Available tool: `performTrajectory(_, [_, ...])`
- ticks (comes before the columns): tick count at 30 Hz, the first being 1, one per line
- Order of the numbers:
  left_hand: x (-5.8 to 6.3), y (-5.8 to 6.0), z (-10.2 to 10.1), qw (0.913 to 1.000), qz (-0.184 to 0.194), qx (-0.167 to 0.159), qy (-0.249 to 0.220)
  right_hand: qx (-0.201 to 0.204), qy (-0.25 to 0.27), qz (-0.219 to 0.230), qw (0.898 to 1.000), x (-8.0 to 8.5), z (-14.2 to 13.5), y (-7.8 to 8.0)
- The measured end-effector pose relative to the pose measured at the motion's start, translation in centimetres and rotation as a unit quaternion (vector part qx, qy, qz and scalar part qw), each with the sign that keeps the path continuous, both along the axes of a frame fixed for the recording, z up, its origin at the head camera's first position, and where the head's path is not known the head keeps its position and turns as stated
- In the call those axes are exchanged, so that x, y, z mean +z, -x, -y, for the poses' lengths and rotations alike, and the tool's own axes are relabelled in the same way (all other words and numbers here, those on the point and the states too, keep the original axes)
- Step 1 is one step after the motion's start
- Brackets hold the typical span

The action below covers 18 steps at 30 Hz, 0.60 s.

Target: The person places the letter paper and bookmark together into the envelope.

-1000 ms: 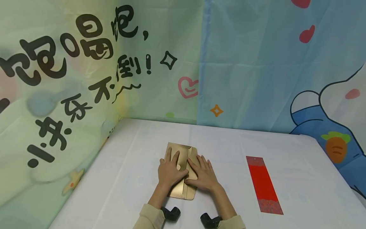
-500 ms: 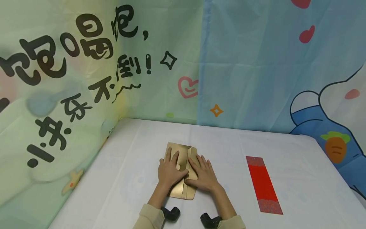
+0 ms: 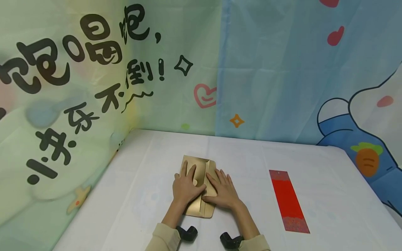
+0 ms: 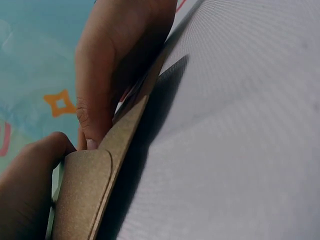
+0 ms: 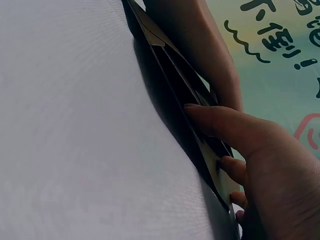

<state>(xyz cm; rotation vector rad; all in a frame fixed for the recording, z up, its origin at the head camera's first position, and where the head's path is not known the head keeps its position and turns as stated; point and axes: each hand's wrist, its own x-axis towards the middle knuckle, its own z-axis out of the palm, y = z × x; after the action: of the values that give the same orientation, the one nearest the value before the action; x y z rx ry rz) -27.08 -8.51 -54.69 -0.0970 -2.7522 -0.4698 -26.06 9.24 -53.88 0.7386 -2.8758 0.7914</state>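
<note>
Gold card (image 3: 194, 208) lies under the outspread left hand (image 3: 185, 188) and outspread right hand (image 3: 224, 193), and probably wants firm, even pressure along its fold.

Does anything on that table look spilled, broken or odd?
Nothing looks spilled or broken. Only the folded gold card under the left hand and right hand isn't quite flat: the right wrist view shows gaps between its layers.
</note>
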Motion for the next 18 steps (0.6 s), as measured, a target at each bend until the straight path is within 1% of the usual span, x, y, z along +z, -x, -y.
performTrajectory(4, [0.1, 0.0, 0.0, 1.0, 0.003, -0.001, 0.002, -0.002, -0.014, 0.004, 1.0, 0.1, 0.0, 0.0])
performTrajectory(8, [0.1, 0.0, -0.1, 1.0, 0.001, -0.003, 0.0, -0.001, -0.012, 0.014, 1.0, 0.0, -0.2, 0.0])
performTrajectory(13, [0.1, -0.1, -0.1, 1.0, 0.004, -0.002, -0.003, 0.016, 0.006, 0.022, 1.0, 0.1, -0.6, 0.1])
performTrajectory(16, [0.2, -0.2, -0.1, 1.0, 0.005, -0.002, -0.003, 0.029, 0.016, 0.04, 0.999, 0.3, -1.0, 0.2])
performTrajectory(18, [0.2, -0.2, -0.1, 1.0, 0.002, -0.002, -0.002, 0.036, 0.037, 0.057, 0.997, 0.5, -1.3, 0.2])
